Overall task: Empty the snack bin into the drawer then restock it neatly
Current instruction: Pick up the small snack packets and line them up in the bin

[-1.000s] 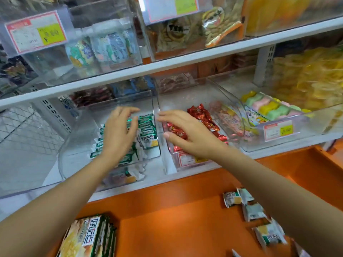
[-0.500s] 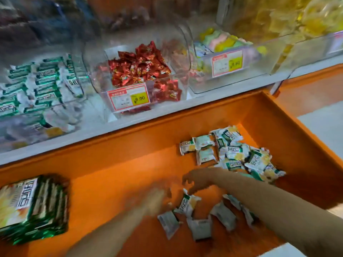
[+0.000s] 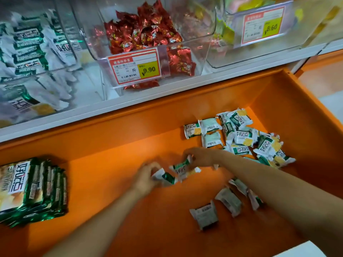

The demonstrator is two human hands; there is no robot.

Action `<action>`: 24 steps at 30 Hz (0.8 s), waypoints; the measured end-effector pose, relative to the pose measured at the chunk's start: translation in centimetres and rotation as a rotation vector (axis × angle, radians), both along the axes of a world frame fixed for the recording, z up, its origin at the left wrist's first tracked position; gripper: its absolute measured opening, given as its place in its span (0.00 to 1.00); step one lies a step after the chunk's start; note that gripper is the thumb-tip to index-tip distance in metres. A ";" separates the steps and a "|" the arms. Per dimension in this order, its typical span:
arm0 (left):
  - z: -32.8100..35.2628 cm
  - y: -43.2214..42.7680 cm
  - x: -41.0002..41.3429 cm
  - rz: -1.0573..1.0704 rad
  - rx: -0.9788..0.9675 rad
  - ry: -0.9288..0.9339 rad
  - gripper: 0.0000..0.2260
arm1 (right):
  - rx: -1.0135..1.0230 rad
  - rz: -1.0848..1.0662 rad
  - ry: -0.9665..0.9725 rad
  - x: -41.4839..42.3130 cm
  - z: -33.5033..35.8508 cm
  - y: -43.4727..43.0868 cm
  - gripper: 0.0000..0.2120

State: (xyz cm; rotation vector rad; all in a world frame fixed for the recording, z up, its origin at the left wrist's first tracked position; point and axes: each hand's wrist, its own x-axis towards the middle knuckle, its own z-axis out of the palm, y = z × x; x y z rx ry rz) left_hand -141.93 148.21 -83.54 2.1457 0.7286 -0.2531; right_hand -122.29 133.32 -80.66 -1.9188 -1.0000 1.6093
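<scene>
Snack packets (image 3: 241,140) lay loose in the orange drawer (image 3: 111,160): main heap right of centre, a few strays lower centre. Snack bin (image 3: 37,52) sat upper left on the shelf, part filled in rows. Left hand (image 3: 146,176) gripped one packet (image 3: 164,178); right hand (image 3: 201,156) pinched a second packet (image 3: 181,166). Both mid-frame, blurred. Packets looked light, soft, crinkly film, likely slippery, contents crushable. Best taken across the flat faces or by the crimped end seal, no squeezing.
</scene>
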 end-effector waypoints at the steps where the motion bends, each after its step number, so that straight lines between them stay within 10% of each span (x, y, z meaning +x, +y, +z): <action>1: 1.0 0.3 -0.1 0.058 -0.066 -0.039 0.14 | 0.035 -0.080 0.134 -0.1 -0.1 0.1 0.13; 11: 5.2 1.0 0.6 0.357 -0.361 -0.408 0.19 | 0.101 -0.386 0.617 -1.4 3.4 1.4 0.12; 17: 9.9 1.2 1.6 0.645 -0.920 -0.339 0.11 | 0.252 -0.423 0.562 -3.8 5.7 3.1 0.12; 24: 13.4 2.9 0.0 0.508 -0.877 -0.293 0.09 | 0.377 -0.449 0.324 -2.8 10.0 3.0 0.08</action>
